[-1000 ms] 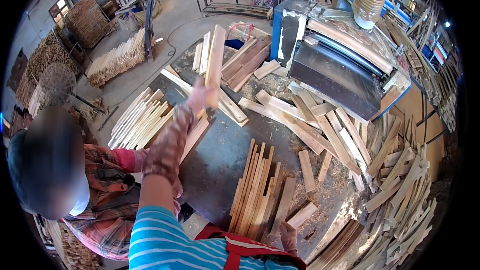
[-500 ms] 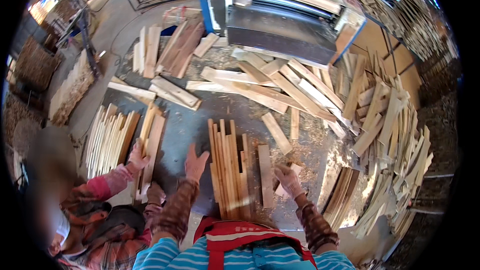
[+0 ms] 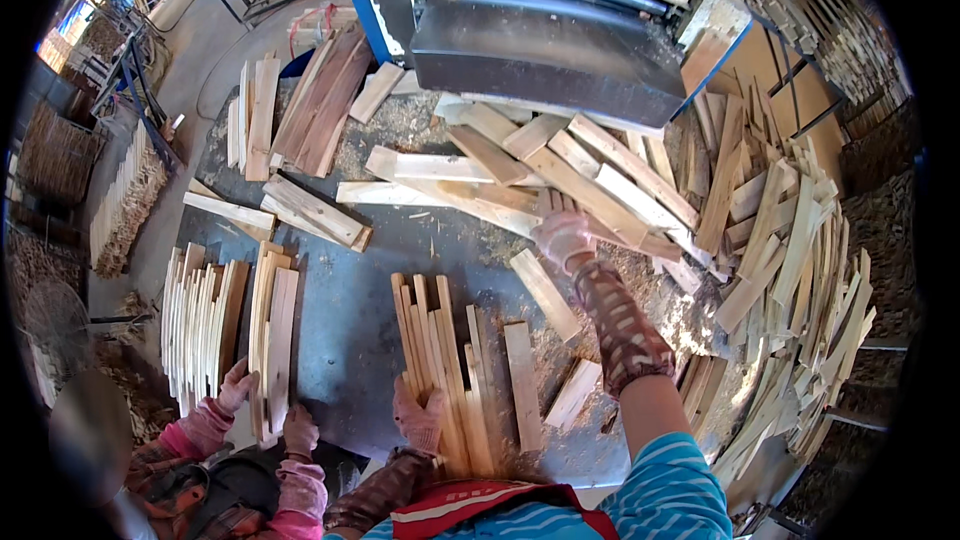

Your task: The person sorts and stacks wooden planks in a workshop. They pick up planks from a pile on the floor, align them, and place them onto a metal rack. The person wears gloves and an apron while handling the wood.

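Observation:
My right hand (image 3: 563, 232), in a pale glove, reaches to the far side of the table. Its fingers are stretched over the edge of a loose heap of planks (image 3: 600, 195); no firm hold shows. My left hand (image 3: 418, 418) is low at the near edge, thumb spread away from the fingers. It rests against a row of narrow wood strips (image 3: 440, 340) standing side by side with uneven ends. Just right of that row lies a single plank (image 3: 522, 380). Another short plank (image 3: 545, 295) lies slanted below my right hand.
A co-worker's gloved hands (image 3: 300, 432) touch a board bundle (image 3: 270, 340) at the left, beside a row of pale strips (image 3: 200, 330). A planer-like machine (image 3: 550, 50) stands at the back. Many offcuts (image 3: 800, 240) pile up at the right.
My right hand has moved from the near right, beside the single plank, forward to the heap. My left hand has drawn back toward me, against the strips. The view has shifted.

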Available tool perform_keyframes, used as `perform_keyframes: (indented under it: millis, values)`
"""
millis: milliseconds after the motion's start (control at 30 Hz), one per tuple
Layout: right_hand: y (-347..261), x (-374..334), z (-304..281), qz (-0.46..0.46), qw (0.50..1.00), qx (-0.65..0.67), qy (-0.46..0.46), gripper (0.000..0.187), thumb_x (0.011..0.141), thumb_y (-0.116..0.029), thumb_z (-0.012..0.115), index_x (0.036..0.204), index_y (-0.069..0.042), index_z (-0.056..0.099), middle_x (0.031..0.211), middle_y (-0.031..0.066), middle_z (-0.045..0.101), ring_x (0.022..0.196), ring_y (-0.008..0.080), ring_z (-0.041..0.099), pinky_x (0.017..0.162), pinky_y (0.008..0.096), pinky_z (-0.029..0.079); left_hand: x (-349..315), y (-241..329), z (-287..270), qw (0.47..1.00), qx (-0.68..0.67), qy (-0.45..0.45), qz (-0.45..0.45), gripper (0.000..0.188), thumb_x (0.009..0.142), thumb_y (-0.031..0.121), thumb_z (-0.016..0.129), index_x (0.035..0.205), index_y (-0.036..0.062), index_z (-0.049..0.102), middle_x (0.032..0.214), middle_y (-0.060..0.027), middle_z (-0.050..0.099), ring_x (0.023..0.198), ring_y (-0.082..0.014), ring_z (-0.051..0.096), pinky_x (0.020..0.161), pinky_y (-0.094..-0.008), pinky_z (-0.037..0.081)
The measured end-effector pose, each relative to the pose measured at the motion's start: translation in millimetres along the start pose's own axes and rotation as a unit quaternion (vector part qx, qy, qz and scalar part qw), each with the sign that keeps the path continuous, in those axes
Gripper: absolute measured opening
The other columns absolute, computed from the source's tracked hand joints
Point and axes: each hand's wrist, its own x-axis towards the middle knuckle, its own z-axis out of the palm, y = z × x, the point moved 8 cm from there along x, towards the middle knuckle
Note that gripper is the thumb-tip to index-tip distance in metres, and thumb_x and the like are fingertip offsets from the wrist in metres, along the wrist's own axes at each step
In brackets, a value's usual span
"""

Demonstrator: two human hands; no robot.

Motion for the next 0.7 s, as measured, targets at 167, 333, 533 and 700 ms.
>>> perform_keyframes:
  millis: [167, 333, 533, 700]
  values:
    - [23, -20, -8, 0.033, 0.968, 0.133, -0.208, 0.047, 0.089, -0.03, 0.058, 0.132, -0.01, 0.055, 0.12, 0.0222, 0.064, 0.109, 0.0371, 0.063, 0.096, 0.0485, 0.05, -2, 22, -2, 0.998, -0.022, -0.064, 0.015, 0.061, 0.083, 0.023, 0.078, 0.131, -0.0004, 0.05, 0.108, -0.0187, 0.065, 0.092, -0.0311, 0.066, 0.08, -0.0399, 0.054]
    - [14, -68, -90, 0.092, 0.95, 0.256, -0.151, 0.045, 0.086, -0.028, 0.066, 0.128, -0.014, 0.06, 0.116, 0.0181, 0.066, 0.106, 0.0344, 0.064, 0.093, 0.0436, 0.052, 1, 6, 3, 0.995, -0.019, -0.074, -0.066, 0.065, 0.073, 0.039, 0.083, 0.122, 0.0061, 0.056, 0.103, -0.0183, 0.065, 0.093, -0.0378, 0.063, 0.082, -0.0483, 0.05]
    - [-41, -93, -178, 0.034, 0.689, 0.723, -0.025, 0.045, 0.088, -0.018, 0.074, 0.125, 0.004, 0.061, 0.103, 0.0032, 0.064, 0.09, 0.012, 0.06, 0.08, 0.0262, 0.051, -11, 104, -2, 0.946, -0.25, -0.074, 0.192, 0.098, 0.081, 0.047, 0.081, 0.152, 0.0008, 0.032, 0.15, -0.0228, 0.043, 0.14, -0.0357, 0.041, 0.116, -0.0423, 0.033]
    - [-106, -75, -182, 0.125, 0.575, 0.808, 0.03, 0.046, 0.092, -0.029, 0.073, 0.125, 0.001, 0.063, 0.097, 0.0007, 0.066, 0.081, 0.0097, 0.061, 0.07, 0.0247, 0.052, -55, 180, 49, 0.836, -0.361, -0.412, 0.03, 0.075, 0.092, 0.024, 0.074, 0.151, 0.0068, 0.032, 0.131, -0.0178, 0.059, 0.126, -0.0258, 0.056, 0.103, -0.036, 0.049]
